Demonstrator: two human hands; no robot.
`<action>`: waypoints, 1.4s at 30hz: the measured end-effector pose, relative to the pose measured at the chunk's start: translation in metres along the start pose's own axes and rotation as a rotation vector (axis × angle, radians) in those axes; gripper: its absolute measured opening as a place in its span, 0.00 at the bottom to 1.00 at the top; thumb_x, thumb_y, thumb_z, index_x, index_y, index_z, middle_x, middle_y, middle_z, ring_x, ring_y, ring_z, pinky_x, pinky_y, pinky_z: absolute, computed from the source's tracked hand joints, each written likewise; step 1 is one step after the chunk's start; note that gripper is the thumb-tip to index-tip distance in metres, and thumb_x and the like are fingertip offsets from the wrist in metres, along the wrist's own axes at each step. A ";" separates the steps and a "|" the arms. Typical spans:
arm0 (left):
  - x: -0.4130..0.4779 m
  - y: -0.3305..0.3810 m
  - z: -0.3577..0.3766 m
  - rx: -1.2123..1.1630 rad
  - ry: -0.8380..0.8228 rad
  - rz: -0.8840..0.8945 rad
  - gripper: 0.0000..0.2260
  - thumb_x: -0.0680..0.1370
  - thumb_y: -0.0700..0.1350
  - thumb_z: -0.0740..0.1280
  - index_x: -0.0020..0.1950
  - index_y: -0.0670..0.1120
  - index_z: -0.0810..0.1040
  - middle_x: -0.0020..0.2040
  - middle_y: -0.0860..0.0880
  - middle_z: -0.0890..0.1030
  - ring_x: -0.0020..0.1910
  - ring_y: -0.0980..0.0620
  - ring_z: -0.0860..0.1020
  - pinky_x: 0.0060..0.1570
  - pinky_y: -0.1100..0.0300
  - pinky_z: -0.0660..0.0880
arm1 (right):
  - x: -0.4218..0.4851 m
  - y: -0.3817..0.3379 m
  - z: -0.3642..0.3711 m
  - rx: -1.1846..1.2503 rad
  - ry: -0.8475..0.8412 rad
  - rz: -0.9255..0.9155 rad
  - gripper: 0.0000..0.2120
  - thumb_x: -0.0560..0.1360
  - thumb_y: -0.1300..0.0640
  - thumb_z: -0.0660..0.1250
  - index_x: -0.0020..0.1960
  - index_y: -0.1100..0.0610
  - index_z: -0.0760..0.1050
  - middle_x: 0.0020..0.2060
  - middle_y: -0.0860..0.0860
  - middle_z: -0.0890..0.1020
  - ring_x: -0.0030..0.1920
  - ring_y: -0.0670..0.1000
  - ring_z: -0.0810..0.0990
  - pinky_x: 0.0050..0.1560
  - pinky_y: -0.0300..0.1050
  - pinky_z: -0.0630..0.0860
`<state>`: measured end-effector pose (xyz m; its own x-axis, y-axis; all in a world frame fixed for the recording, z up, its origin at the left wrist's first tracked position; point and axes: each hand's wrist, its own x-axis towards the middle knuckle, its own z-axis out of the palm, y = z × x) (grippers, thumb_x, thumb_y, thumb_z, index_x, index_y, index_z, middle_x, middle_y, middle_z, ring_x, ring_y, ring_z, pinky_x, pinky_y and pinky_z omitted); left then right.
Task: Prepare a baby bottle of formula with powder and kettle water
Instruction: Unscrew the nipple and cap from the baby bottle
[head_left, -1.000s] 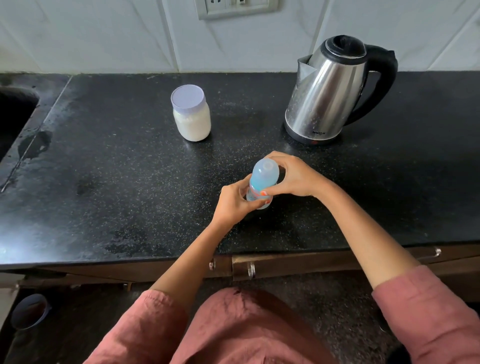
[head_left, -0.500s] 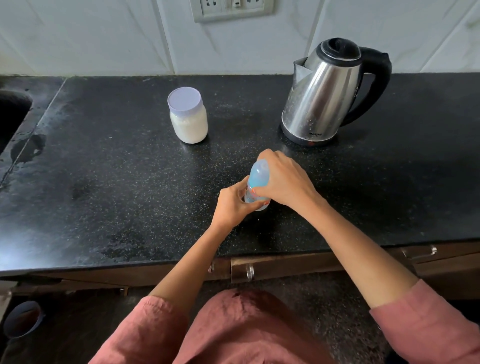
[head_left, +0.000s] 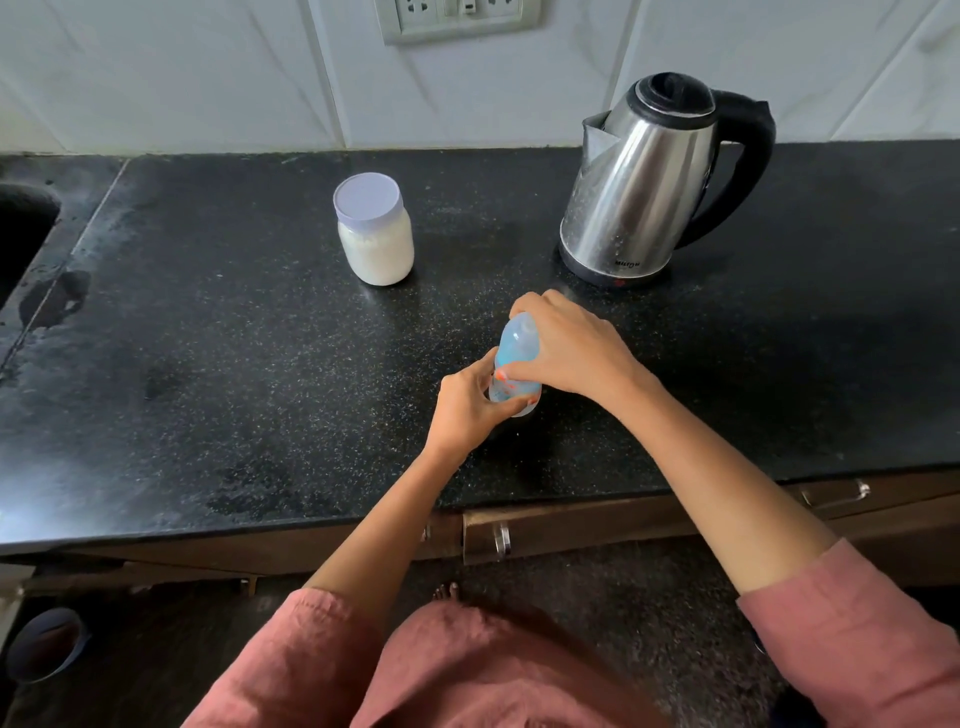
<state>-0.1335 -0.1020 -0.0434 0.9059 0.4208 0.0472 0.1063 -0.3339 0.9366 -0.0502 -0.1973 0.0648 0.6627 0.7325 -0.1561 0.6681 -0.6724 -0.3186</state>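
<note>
Between the two hands, near the front edge of the black speckled stone worktop (head_left: 208, 364), sits the small translucent blue plastic baby bottle (head_left: 515, 358) with orange markings, in the same spot as a second ago. The right hand (head_left: 569, 348) has changed: a second ago it pinched the cap with its fingertips from the far side, leaving the dome in plain sight. Since then it has rolled over the top, so its back now faces up, its fingers curl round the far side of the cap and its thumb presses the near side at the collar. The left hand (head_left: 467, 405) keeps its grip on the lower body, fingers wrapped round from the left. Both forearms reach in from pink sleeves, the right wrist bent over the bottle. Beyond the right hand, well apart, stands the stainless steel electric kettle (head_left: 644, 182) with a black handle; beyond and left of the left hand stands the clear jar of white powder (head_left: 376, 249), its pale lilac lid on
</note>
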 end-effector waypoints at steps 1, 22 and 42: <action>0.000 0.000 0.000 -0.002 0.000 0.001 0.23 0.69 0.40 0.75 0.62 0.48 0.75 0.44 0.61 0.79 0.44 0.69 0.78 0.49 0.68 0.75 | 0.001 0.000 0.000 0.015 0.003 -0.014 0.26 0.67 0.49 0.71 0.62 0.53 0.66 0.58 0.52 0.71 0.58 0.55 0.72 0.48 0.47 0.67; 0.000 -0.004 0.003 -0.034 0.006 -0.005 0.25 0.68 0.43 0.76 0.63 0.47 0.74 0.49 0.54 0.81 0.50 0.58 0.80 0.55 0.53 0.76 | 0.004 0.008 -0.015 0.232 -0.166 -0.200 0.22 0.67 0.69 0.68 0.57 0.52 0.72 0.56 0.47 0.73 0.57 0.49 0.72 0.53 0.44 0.73; 0.000 -0.003 0.003 -0.009 0.004 0.008 0.25 0.69 0.42 0.75 0.64 0.46 0.74 0.51 0.55 0.81 0.51 0.61 0.79 0.55 0.58 0.76 | 0.005 0.002 -0.008 0.115 -0.169 -0.111 0.26 0.67 0.63 0.69 0.62 0.52 0.64 0.60 0.47 0.71 0.58 0.51 0.71 0.45 0.48 0.69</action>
<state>-0.1328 -0.1038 -0.0471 0.9049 0.4220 0.0558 0.0955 -0.3291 0.9394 -0.0427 -0.1955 0.0711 0.5146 0.8153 -0.2656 0.6845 -0.5772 -0.4454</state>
